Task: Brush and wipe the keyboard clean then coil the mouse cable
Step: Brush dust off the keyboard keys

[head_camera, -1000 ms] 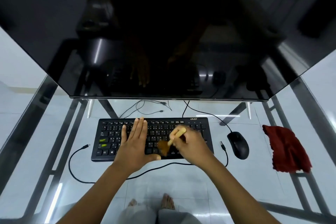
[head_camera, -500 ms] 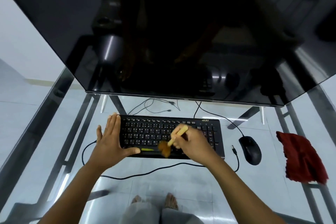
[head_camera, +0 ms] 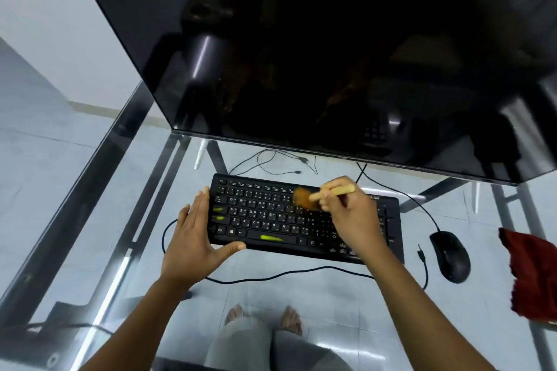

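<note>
A black keyboard lies on the glass desk, with yellow-green smears on its space bar and left keys. My right hand grips a small wooden-handled brush; its brown bristles, blurred, touch the upper middle key rows. My left hand rests flat against the keyboard's left end, fingers straight, thumb along the front edge. A black mouse sits to the right, its cable looping along the desk in front of the keyboard.
A large dark monitor overhangs the back of the desk. A red cloth lies at the right edge. Thin loose cables lie behind the keyboard. My feet and the tiled floor show through the glass.
The brush has swept from the keyboard's lower middle rows up to the upper rows. My left hand slid off the keys to the keyboard's left end. The view shifted left.
</note>
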### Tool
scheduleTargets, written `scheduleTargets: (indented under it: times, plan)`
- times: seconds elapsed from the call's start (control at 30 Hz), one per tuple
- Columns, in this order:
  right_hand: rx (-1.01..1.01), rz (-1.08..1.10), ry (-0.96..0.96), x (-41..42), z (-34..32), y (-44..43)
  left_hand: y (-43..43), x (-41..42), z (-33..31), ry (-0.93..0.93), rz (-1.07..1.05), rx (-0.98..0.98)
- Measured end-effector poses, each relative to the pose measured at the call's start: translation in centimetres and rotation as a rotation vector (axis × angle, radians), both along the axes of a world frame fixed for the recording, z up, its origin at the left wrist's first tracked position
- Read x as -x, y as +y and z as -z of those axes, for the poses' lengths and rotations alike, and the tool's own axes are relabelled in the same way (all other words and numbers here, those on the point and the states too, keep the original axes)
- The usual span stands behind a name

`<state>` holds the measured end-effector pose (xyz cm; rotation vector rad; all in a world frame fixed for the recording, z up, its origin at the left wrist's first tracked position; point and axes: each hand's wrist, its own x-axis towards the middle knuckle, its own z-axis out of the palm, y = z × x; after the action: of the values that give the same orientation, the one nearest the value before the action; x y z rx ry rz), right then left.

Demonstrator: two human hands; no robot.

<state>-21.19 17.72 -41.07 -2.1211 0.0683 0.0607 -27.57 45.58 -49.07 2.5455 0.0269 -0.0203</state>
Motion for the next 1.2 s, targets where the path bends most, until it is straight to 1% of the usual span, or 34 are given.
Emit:
scheduleTargets:
  times: [0.03, 0.07, 0.1, 0.17, 0.2, 0.23, 0.27, 0.3, 0.33, 0.37, 0.4, 0.43, 0.47, 0.53, 0.57, 0.6, 0.63, 0.67, 0.7, 0.73, 0.77, 0.8, 0.83, 0.87, 0.9, 0.93, 0.97, 1.0, 1.03, 1.07, 1.1, 1.13, 1.17, 1.2]
  plan:
    - [-0.017, 0.089, -0.059, -0.2, -0.1, 0.1, -0.1, 0.0, -0.1, 0.007, -0.010, 0.003]
    - [-0.048, 0.134, -0.078, -0.5, 0.0, 0.0, -0.2, 0.0, -0.3, 0.017, -0.017, 0.005]
    - [-0.098, 0.117, -0.028, -0.7, 0.0, 0.2, -0.2, 0.0, -0.3, 0.021, -0.019, 0.007]
    - [-0.110, -0.053, 0.166, -0.6, 0.3, 1.2, 0.0, 0.0, -0.3, 0.023, -0.019, -0.002]
    - [-0.059, -0.097, 0.155, -0.5, 0.3, 1.7, 0.0, 0.0, -0.3, 0.030, -0.017, -0.008]
    - [-0.022, -0.061, 0.088, -0.6, 0.0, 2.3, 0.1, 0.0, -0.2, 0.037, -0.013, -0.012]
    - [-0.015, 0.021, -0.012, -0.9, -0.1, 2.6, 0.0, 0.0, -0.1, 0.034, -0.007, -0.016]
    - [-0.048, 0.059, -0.063, -1.0, -0.1, 2.8, 0.1, 0.0, 0.1, 0.026, -0.004, -0.016]
    - [-0.084, 0.031, -0.054, -1.1, -0.1, 3.2, 0.2, 0.1, 0.2, 0.019, -0.005, -0.012]
    - [-0.084, -0.049, 0.014, -1.1, -0.1, 3.7, 0.2, 0.1, 0.2, 0.015, -0.012, 0.001]
    - [-0.065, -0.158, 0.106, -0.9, 0.0, 4.4, 0.3, 0.0, 0.3, 0.010, -0.017, 0.014]
    - [-0.003, -0.211, 0.118, -0.8, 0.0, 4.9, 0.3, 0.0, 0.3, 0.000, -0.018, 0.023]
    - [0.012, -0.196, 0.065, -1.0, 0.1, 5.3, 0.4, -0.1, 0.3, -0.012, -0.012, 0.025]
    - [-0.035, -0.031, -0.074, -1.6, -0.3, 5.9, 0.4, -0.2, 0.4, -0.032, 0.008, 0.027]
    - [-0.087, -0.016, -0.052, -1.9, -0.3, 6.1, 0.4, -0.2, 0.4, -0.039, 0.012, 0.030]
    - [-0.137, -0.055, 0.027, -2.0, -0.5, 6.4, 0.3, -0.2, 0.3, -0.045, 0.018, 0.029]
    - [-0.168, -0.161, 0.148, -2.1, -0.6, 6.9, 0.4, -0.2, 0.3, -0.047, 0.021, 0.028]
    - [-0.124, -0.235, 0.226, -2.0, -0.6, 7.4, 0.4, -0.2, 0.2, -0.048, 0.018, 0.028]
    - [-0.091, -0.232, 0.217, -2.2, -0.3, 7.8, 0.5, -0.1, 0.2, -0.048, 0.011, 0.031]
    - [-0.068, -0.160, 0.155, -2.6, -0.3, 8.2, 0.5, -0.1, 0.2, -0.046, 0.005, 0.034]
    - [-0.088, -0.052, 0.084, -3.0, -0.2, 8.2, 0.4, -0.1, 0.1, -0.041, 0.002, 0.036]
    - [-0.125, 0.011, 0.056, -3.4, 0.0, 8.4, 0.4, -0.1, 0.1, -0.036, 0.001, 0.037]
    - [-0.163, 0.012, 0.093, -3.7, 0.0, 8.7, 0.5, -0.1, 0.1, -0.034, 0.004, 0.036]
    - [-0.167, -0.053, 0.168, -3.8, 0.0, 9.3, 0.5, -0.1, 0.2, -0.035, 0.009, 0.031]
    - [-0.110, -0.137, 0.220, -3.7, 0.1, 9.8, 0.6, -0.1, 0.2, -0.036, 0.012, 0.022]
    - [-0.002, -0.177, 0.204, -3.7, 0.3, 10.2, 0.7, -0.2, 0.3, -0.033, 0.015, 0.016]
    - [0.077, -0.161, 0.116, -3.8, 0.3, 10.6, 0.7, -0.2, 0.3, -0.029, 0.018, 0.017]
    - [0.126, -0.117, -0.011, -3.9, 0.2, 11.1, 0.7, -0.2, 0.3, -0.026, 0.019, 0.020]
    - [0.103, -0.092, -0.102, -4.0, 0.0, 11.7, 0.7, -0.2, 0.3, -0.029, 0.018, 0.023]
    - [0.067, -0.113, -0.123, -4.0, -0.1, 12.3, 0.7, -0.2, 0.3, -0.033, 0.019, 0.026]
    - [0.018, -0.160, -0.079, -4.0, -0.2, 13.0, 0.7, -0.2, 0.2, -0.031, 0.021, 0.029]
    - [0.010, -0.238, -0.003, -3.9, -0.2, 13.7, 0.7, -0.2, 0.2, -0.029, 0.022, 0.033]
    - [0.035, -0.285, 0.048, -3.8, -0.4, 14.3, 0.8, -0.2, 0.1, -0.026, 0.021, 0.033]
    - [0.073, -0.276, 0.039, -3.9, -0.3, 14.7, 0.8, -0.2, 0.1, -0.023, 0.023, 0.032]
